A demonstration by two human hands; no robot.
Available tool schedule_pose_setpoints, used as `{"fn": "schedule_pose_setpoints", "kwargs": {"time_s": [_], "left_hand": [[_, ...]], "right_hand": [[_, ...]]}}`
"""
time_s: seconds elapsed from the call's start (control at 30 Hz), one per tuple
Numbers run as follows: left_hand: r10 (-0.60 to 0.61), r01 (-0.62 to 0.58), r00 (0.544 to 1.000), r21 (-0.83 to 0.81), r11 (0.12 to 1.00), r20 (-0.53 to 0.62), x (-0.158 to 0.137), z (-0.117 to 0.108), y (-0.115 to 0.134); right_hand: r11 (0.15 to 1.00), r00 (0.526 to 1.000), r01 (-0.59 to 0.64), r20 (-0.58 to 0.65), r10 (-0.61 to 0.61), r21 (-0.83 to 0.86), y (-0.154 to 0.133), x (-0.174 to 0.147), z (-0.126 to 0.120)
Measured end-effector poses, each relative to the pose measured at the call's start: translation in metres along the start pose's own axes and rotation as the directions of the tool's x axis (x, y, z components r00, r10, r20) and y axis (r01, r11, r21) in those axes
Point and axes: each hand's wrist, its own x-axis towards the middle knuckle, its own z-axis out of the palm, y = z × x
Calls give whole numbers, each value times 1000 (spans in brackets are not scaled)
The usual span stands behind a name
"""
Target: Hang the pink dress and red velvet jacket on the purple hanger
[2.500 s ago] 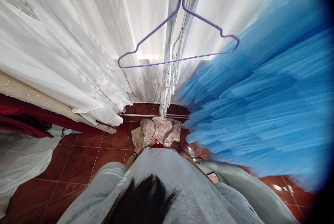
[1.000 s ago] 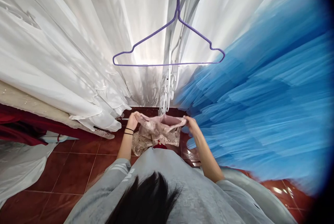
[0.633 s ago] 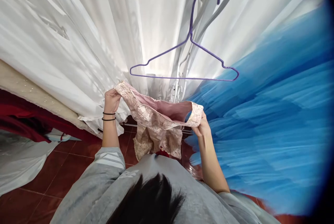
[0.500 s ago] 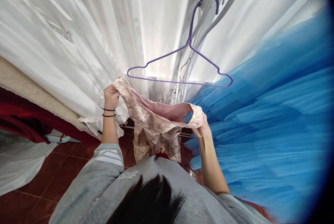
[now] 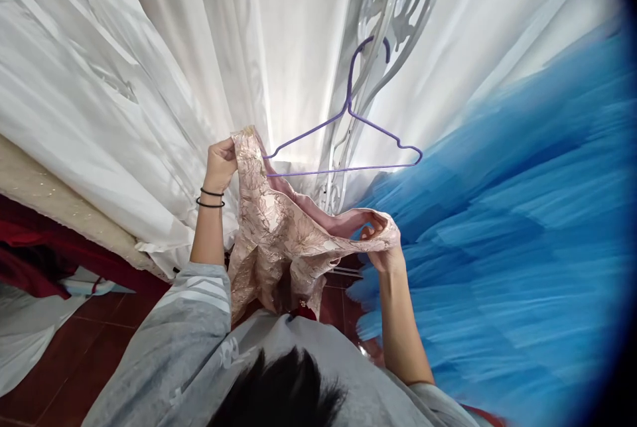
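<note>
A pale pink dress with gold floral patterning stretches between my two hands, its neckline opened and the pink lining showing. My left hand is closed on one shoulder of it, raised beside the hanger. The other shoulder is in my right hand, lower down, with fingers curled through the armhole. A purple hanger hangs by its hook from a white ornate metal frame. Its left end goes behind the raised shoulder of the dress and is hidden there; its right end is bare.
White drapes fill the background. Blue ruffled tulle spreads along the right side. Dark red cloth and beige sparkly fabric lie at the left, above a red tiled floor.
My left hand has moved up and right, bringing the dress's shoulder over the hanger's left end. The right side of the dress sits slightly lower. The hanger appears lower and further left in view.
</note>
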Motion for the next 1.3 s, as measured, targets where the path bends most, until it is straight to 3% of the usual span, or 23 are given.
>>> {"fn": "schedule_pose_setpoints", "kwargs": {"time_s": [0.2,0.33,0.47,0.67,0.83,1.03,1.17,1.3], "left_hand": [[-85,74,993,134,988,82,-29,33,15],[-66,73,997,170,983,-52,-34,39,9],[-57,77,984,113,991,-168,-34,37,5],[-133,138,986,45,989,-101,-43,36,3],[-63,66,993,32,997,-100,-45,31,6],[-40,42,995,32,999,-87,-46,29,9],[-44,49,996,58,997,-77,-46,29,11],[-35,39,998,63,997,-55,-44,29,17]], "right_hand": [[990,985,86,-139,-101,-113,-2,-12,-15],[977,954,155,-234,-187,-147,-7,-6,-34],[973,911,197,-344,-227,-121,-20,7,-67],[978,926,186,-317,-206,-92,-47,19,-93],[964,911,241,-315,-265,-114,-82,40,-92],[905,893,329,-222,-391,-270,-128,58,-90],[784,888,409,7,-459,-467,-158,66,-72],[650,904,413,198,-380,-638,-179,74,-45]]}}
